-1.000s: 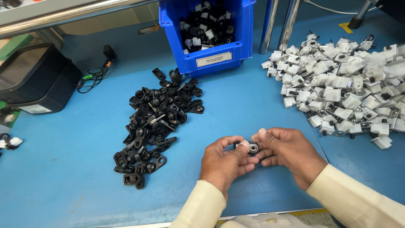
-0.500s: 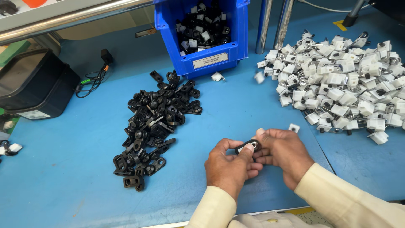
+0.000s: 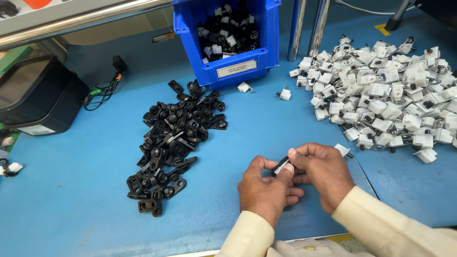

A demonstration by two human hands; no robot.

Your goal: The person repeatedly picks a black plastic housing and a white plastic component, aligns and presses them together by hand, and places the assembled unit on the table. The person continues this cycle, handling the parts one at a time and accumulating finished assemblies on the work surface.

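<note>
My left hand (image 3: 266, 186) and my right hand (image 3: 320, 170) meet over the blue table (image 3: 85, 190), pinching together a small black clip with a white part (image 3: 282, 166) between thumbs and fingertips. To the left lies a pile of black clips (image 3: 173, 138). To the right spreads a large heap of white parts (image 3: 385, 97). One loose white part (image 3: 342, 150) lies just right of my right hand.
A blue bin (image 3: 233, 40) holding assembled black and white pieces stands at the back centre. Two stray white parts (image 3: 284, 94) lie before it. Metal posts (image 3: 308, 26) rise behind. A black box (image 3: 35, 97) with cables sits at far left.
My hands have stayed together at the near edge, turning the piece between the fingertips. The view has tilted down a little, showing more of the bin and white heap.
</note>
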